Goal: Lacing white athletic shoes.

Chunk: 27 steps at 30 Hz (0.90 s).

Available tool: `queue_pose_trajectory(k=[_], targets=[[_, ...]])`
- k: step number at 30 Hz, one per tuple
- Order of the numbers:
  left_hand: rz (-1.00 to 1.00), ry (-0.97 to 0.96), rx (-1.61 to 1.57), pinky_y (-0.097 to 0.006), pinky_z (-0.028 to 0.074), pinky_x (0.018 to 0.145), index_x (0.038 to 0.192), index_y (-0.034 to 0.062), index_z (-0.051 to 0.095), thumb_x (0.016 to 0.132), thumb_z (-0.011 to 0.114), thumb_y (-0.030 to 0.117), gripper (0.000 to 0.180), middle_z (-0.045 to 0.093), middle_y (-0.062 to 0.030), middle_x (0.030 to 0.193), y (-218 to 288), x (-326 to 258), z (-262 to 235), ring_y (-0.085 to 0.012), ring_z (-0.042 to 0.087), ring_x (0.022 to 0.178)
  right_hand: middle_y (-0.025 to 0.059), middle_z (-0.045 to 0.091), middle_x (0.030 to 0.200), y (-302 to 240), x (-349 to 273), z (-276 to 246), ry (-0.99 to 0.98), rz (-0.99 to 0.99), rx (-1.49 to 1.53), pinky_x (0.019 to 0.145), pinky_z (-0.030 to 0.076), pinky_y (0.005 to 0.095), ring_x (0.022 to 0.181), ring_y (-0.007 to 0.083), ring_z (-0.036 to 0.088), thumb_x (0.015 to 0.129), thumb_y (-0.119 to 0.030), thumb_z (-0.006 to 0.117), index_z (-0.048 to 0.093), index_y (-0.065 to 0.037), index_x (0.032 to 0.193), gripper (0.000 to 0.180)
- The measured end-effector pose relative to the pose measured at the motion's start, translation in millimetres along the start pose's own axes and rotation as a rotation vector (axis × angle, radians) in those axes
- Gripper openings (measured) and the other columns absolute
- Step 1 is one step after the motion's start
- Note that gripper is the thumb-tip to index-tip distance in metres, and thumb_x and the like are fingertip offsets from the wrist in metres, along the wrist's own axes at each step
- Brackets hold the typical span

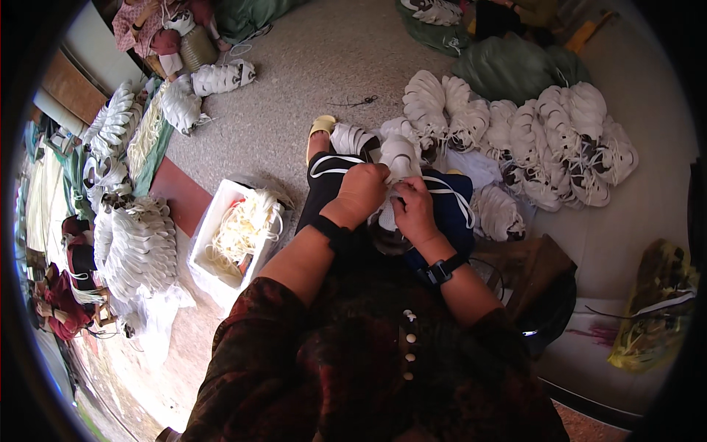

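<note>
A white shoe upper (pixel 399 158) lies across my lap between my two hands, its dark-lined opening toward me. My left hand (pixel 363 193) is closed at the upper's left edge, its fingertips gripping near the eyelets. On the other edge my right hand (pixel 416 212) is closed too, thumb and fingers pinched at the lacing area. A white shoelace (pixel 462 200) loops from the upper over my right thigh, and another stretch curves over my left thigh. Whether the fingertips also pinch the lace is hidden.
Left of my legs stands a white box (pixel 202 254) of cream laces. Stacked white shoe uppers (pixel 136 247) rise farther left; more uppers (pixel 530 140) lie to the right. Green sacks (pixel 512 68) and other people (pixel 143 26) are beyond. A wooden stool (pixel 519 269) is near my right arm.
</note>
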<state>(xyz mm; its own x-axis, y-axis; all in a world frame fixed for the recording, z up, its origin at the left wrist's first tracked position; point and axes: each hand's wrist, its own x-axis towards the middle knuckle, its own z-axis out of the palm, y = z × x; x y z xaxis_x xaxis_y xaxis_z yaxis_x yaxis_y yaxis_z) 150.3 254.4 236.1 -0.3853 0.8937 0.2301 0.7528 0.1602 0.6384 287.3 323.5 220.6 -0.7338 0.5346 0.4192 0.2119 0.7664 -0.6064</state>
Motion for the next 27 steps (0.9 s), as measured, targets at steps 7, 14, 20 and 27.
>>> queue_pose_trajectory(k=[7, 14, 20, 27], targets=[[-0.185, -0.201, -0.256, -0.032, 0.049, 0.055, 0.071, 0.0024, 0.062, 0.065, 0.068, 0.009, 0.010, 0.062, -0.0113, 0.063, -10.7, 21.3, 3.6, -0.0211, 0.060, 0.054, 0.0172, 0.052, 0.088, 11.7, -0.1, 3.2, 0.008, -0.020, -0.001, 0.074, 0.046, 0.0392, 0.083, 0.0355, 0.054, 0.063, 0.009, 0.053, 0.059, 0.000, 0.086, 0.025], [0.039, 0.069, 0.066, -0.036, 0.049, 0.057, 0.070, 0.0022, 0.060, 0.072, 0.064, 0.016, 0.014, 0.061, -0.0147, 0.066, -2.4, -7.9, 19.5, -0.0284, 0.061, 0.061, 0.0169, 0.054, 0.082, 13.8, 1.7, 6.4, 0.105, -0.021, 0.040, 0.071, 0.046, 0.0370, 0.079, 0.0342, 0.056, 0.069, 0.009, 0.051, 0.059, 0.001, 0.085, 0.020], [0.178, -0.053, 0.311, -0.040, 0.050, 0.061, 0.066, 0.0033, 0.055, 0.076, 0.057, 0.018, 0.018, 0.060, -0.0178, 0.070, 13.7, -19.6, 11.3, -0.0330, 0.061, 0.064, 0.0162, 0.054, 0.079, 0.4, 4.2, 5.7, 0.042, 0.012, -0.041, 0.068, 0.046, 0.0412, 0.077, 0.0348, 0.056, 0.067, 0.003, 0.052, 0.056, -0.001, 0.075, 0.010], [-0.066, -0.025, -0.034, -0.039, 0.050, 0.067, 0.082, 0.0065, 0.066, 0.072, 0.056, 0.013, 0.016, 0.063, -0.0180, 0.072, -5.1, -21.0, 7.1, -0.0323, 0.062, 0.073, 0.0147, 0.053, 0.077, -6.7, 6.7, 6.8, -0.018, -0.063, -0.243, 0.058, 0.048, 0.0393, 0.065, 0.0309, 0.057, 0.068, -0.006, 0.058, 0.057, -0.003, 0.072, 0.005]])
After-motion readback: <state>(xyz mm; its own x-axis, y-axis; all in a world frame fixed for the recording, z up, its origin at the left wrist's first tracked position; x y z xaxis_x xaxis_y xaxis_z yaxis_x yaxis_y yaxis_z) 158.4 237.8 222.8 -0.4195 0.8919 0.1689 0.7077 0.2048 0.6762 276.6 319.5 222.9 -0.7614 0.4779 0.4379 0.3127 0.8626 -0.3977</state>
